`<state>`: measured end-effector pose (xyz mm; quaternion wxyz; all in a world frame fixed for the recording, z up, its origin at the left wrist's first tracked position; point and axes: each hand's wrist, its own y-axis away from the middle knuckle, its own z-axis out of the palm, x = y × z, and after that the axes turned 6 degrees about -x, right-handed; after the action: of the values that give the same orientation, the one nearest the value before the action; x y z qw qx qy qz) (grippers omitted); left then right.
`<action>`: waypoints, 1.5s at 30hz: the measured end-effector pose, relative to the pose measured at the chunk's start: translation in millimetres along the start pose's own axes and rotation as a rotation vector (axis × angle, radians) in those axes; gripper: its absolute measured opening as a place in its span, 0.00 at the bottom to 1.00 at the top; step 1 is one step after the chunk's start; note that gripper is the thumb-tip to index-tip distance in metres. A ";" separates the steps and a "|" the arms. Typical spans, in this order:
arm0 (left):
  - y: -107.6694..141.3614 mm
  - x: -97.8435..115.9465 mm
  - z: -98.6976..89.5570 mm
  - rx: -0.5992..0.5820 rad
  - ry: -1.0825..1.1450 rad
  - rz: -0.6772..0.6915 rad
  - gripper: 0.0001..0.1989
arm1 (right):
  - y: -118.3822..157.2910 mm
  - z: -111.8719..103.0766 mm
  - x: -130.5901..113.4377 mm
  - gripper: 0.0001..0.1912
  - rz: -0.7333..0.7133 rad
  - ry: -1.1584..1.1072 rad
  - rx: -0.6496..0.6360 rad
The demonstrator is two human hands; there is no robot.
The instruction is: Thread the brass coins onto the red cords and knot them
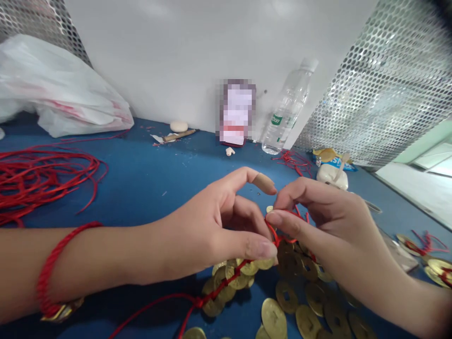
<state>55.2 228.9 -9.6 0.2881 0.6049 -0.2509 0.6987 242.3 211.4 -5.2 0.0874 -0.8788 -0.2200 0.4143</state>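
Observation:
Between the thumb and bent fingers of my left hand (215, 235) is the top end of a string of brass coins (221, 287), overlapped and knotted along a red cord (151, 300). That hand's forefinger, with a tan bandage (263, 181) near its tip, is raised off the coins. My right hand (328, 212) pinches a red cord loop (271, 230) between thumb and forefinger, just beside the left fingertips. A small part of a coin (269, 208) shows by the pinch. Loose square-holed coins (307, 322) lie below my right hand.
A coil of red cord (45, 179) and a white plastic bag (60, 89) are at left. A phone (237, 113) and a water bottle (289, 108) lean on the back panel. Cord scraps (293, 160), a white container (332, 175) and a knotted coin bundle (439, 270) are at right.

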 end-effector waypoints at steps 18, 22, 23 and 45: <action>-4.6 -1.1 -10.2 0.127 -0.108 0.028 0.22 | 8.4 5.4 -6.2 0.08 0.020 -0.023 -0.017; -3.6 -1.2 -8.1 0.143 -0.116 0.022 0.21 | 8.7 6.4 -5.6 0.07 0.045 -0.028 0.008; -3.1 -1.2 -7.5 0.145 -0.121 0.020 0.21 | 8.9 6.6 -5.5 0.07 0.055 -0.033 0.011; 1.0 -1.0 -2.3 0.165 -0.374 0.133 0.11 | 8.3 7.2 -3.1 0.12 0.149 -0.140 -0.121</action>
<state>53.0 229.7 -11.0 0.1394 0.7277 -0.2813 0.6098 237.6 202.4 -10.4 -0.0124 -0.8653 -0.1842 0.4661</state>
